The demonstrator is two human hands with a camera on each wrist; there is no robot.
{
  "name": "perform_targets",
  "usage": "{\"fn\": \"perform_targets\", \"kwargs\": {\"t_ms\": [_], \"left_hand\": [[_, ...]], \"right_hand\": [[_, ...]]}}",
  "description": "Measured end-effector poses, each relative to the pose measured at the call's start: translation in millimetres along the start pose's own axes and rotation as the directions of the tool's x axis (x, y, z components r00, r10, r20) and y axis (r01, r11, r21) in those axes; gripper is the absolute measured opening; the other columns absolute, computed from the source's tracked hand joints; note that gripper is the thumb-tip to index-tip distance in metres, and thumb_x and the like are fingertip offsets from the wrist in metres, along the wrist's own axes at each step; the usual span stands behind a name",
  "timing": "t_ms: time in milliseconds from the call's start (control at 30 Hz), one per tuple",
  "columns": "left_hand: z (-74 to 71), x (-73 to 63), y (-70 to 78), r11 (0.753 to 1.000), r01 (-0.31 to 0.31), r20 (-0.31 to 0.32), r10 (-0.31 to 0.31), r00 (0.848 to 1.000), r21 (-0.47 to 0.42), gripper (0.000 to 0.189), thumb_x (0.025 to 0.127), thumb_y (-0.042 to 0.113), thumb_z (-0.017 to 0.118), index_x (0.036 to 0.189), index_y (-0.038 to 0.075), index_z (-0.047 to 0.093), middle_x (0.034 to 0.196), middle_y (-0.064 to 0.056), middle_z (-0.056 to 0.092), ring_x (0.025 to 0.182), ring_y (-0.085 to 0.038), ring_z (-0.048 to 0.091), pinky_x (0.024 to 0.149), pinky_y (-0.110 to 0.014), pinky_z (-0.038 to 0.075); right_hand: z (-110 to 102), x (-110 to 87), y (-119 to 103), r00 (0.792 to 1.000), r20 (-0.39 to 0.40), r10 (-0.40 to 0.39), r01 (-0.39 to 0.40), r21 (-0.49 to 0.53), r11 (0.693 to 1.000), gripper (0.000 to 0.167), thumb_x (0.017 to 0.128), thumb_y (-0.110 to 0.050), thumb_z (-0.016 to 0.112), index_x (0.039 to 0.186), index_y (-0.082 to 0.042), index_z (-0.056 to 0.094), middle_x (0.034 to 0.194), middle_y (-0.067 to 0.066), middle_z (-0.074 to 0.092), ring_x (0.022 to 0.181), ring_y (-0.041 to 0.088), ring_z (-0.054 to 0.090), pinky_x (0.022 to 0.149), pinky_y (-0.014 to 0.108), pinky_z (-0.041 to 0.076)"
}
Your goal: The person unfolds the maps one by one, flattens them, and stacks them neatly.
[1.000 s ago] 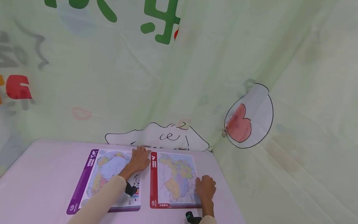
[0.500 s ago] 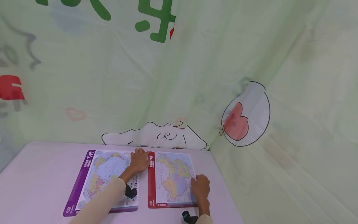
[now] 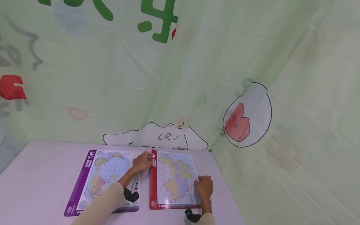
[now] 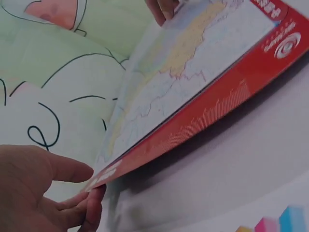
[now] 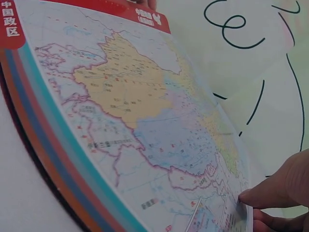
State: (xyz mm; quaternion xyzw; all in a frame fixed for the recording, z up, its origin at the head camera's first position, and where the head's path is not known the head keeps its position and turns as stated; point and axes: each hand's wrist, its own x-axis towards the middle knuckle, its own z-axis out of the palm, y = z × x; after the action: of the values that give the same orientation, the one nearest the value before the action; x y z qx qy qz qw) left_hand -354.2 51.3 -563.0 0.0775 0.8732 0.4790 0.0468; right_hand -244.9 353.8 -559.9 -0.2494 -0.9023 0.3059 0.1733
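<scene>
Glossy, plastic-looking, red-bordered rectangular map sheet [image 3: 177,179], held two-handed over the smooth pink tabletop [image 3: 42,178].
Nearer, right hand [image 3: 204,186] pinches its right edge; farther, left hand [image 3: 141,162] pinches the red far-left corner (that side's clearly lifted). Uneven pull could crease it; a light pinch could let the corner slip.

Two maps [image 3: 107,172] [image 3: 177,178], two grips [image 3: 142,162] [image 3: 204,187]

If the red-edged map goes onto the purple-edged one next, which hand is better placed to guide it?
Probably the left hand: it holds the red-edged map by its red side, next to the purple-edged map. The right hand grips the opposite side.
</scene>
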Motion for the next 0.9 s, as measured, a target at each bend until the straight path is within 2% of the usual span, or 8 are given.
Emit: {"fn": "perform_targets", "kwargs": {"t_ms": [100,200,300,467,600,667,833,900], "left_hand": [[-4.8,-8.7,4.8,0.994,-0.009,0.002,0.009,1.000,-0.111,0.049,0.094,0.009,0.071,0.140,-0.006,0.063,0.128,-0.020,0.075,0.120,-0.036,0.071,0.111,-0.061,0.047],[-7.4,-16.4,6.5,0.984,-0.019,0.029,0.024,0.999,-0.178,0.053,0.094,0.008,0.071,0.146,-0.002,0.063,0.125,-0.020,0.076,0.114,-0.034,0.073,0.100,-0.054,0.054],[-9.3,-24.3,6.0,0.980,-0.021,0.070,0.036,0.997,-0.197,0.063,0.093,0.008,0.072,0.154,0.001,0.056,0.122,-0.022,0.075,0.105,-0.032,0.072,0.085,-0.044,0.056],[-7.4,-36.0,1.4,0.976,-0.036,0.116,0.063,0.991,-0.217,0.084,0.085,-0.001,0.075,0.164,0.003,0.045,0.125,-0.024,0.070,0.095,-0.028,0.071,0.073,-0.034,0.056],[-4.7,-44.6,-0.8,0.948,-0.027,0.162,0.082,0.983,-0.316,0.101,0.080,-0.011,0.079,0.170,0.004,0.035,0.136,-0.025,0.062,0.099,-0.026,0.073,0.076,-0.035,0.062],[-3.2,-48.9,-1.4,0.923,-0.013,0.183,0.090,0.979,-0.384,0.108,0.079,-0.014,0.079,0.172,0.004,0.029,0.140,-0.027,0.058,0.101,-0.027,0.075,0.079,-0.038,0.064],[2.4,-56.9,-3.4,0.882,-0.003,0.188,0.104,0.977,-0.471,0.117,0.078,-0.017,0.079,0.175,0.009,0.021,0.146,-0.026,0.051,0.101,-0.028,0.074,0.079,-0.042,0.067],[5.1,-58.7,-5.5,0.878,-0.004,0.181,0.103,0.978,-0.478,0.116,0.079,-0.017,0.078,0.175,0.011,0.020,0.147,-0.025,0.050,0.102,-0.026,0.073,0.078,-0.042,0.067]], "right_hand": [[-3,2.8,-2,1.000,-0.005,0.005,-0.004,0.022,1.000,0.034,0.083,-0.004,0.075,0.114,0.011,0.079,0.101,0.029,0.079,0.083,0.042,0.074,0.064,0.048,0.053],[-7,2.6,-5,1.000,-0.002,0.021,-0.021,0.033,0.999,0.036,0.081,-0.003,0.074,0.113,0.011,0.079,0.103,0.030,0.080,0.085,0.044,0.075,0.062,0.045,0.052],[-10,0.9,-6,0.999,0.020,0.049,-0.050,0.035,0.998,0.037,0.081,-0.004,0.073,0.114,0.011,0.079,0.106,0.031,0.080,0.084,0.043,0.075,0.061,0.039,0.049],[-12,-2.2,-4,0.997,0.040,0.069,-0.070,0.040,0.997,0.035,0.081,-0.004,0.075,0.113,0.009,0.081,0.104,0.030,0.080,0.080,0.039,0.075,0.060,0.035,0.044],[-13,-0.6,-1,0.998,0.035,0.060,-0.061,0.051,0.997,0.036,0.079,-0.001,0.072,0.113,0.003,0.083,0.110,0.031,0.079,0.077,0.036,0.070,0.058,0.035,0.042],[-13,1.6,2,0.998,0.039,0.056,-0.058,0.058,0.997,0.038,0.079,0.001,0.070,0.115,0.002,0.083,0.117,0.034,0.077,0.076,0.035,0.065,0.058,0.035,0.040],[-10,5.7,7,0.996,0.062,0.071,-0.077,0.095,0.993,0.038,0.082,0.001,0.070,0.119,0.001,0.082,0.131,0.039,0.070,0.081,0.037,0.063,0.063,0.035,0.039],[-10,5.9,7,0.994,0.071,0.082,-0.090,0.125,0.988,0.038,0.083,0.002,0.070,0.119,0.001,0.082,0.130,0.039,0.070,0.083,0.038,0.065,0.066,0.035,0.040]]}}
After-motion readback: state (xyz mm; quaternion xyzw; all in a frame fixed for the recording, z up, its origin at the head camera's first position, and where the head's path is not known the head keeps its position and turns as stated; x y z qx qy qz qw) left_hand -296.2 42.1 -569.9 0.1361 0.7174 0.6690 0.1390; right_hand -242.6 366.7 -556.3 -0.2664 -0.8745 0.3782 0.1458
